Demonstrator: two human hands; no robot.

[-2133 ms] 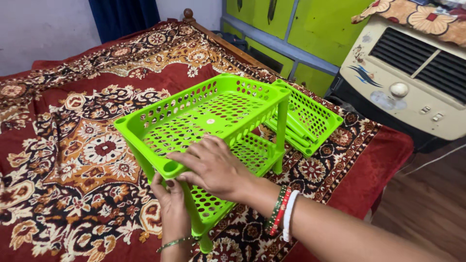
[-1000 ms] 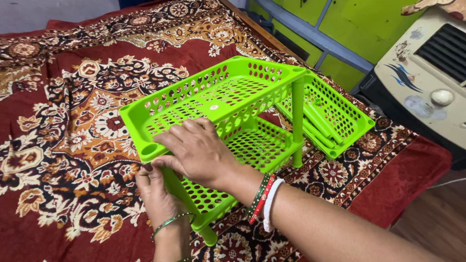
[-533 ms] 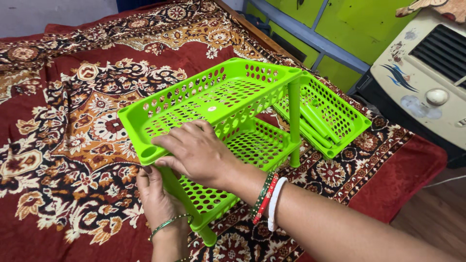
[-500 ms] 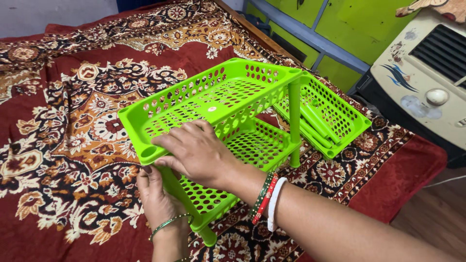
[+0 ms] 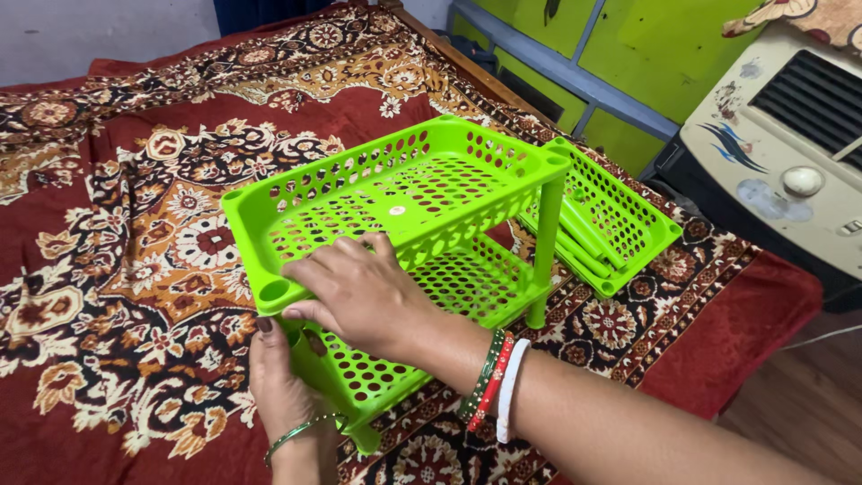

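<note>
At rack (image 5: 422, 207) near corner: right hand (image 5: 364, 292) flat, open on top tray; left hand (image 5: 283, 382) pinches post underneath. Seating step; next looks like pressing down squarely.

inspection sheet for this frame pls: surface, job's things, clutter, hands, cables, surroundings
Surface: bed covered with a red patterned bedspread; wooden bed edge at the far side.
Job's things: green perforated two-tier rack, upper tray on corner posts above a lower tray. Spare green tray lies beside it on the right, with loose green posts inside.
Clutter: nothing seen.
Hands: right hand rests on the upper tray's near rim; left hand is at the near corner beneath it, grip hidden. Bangles on both wrists.
Cables: thin white cable over the floor at right.
Surroundings: white air cooler at right, green cabinet doors behind, wooden floor.
</note>
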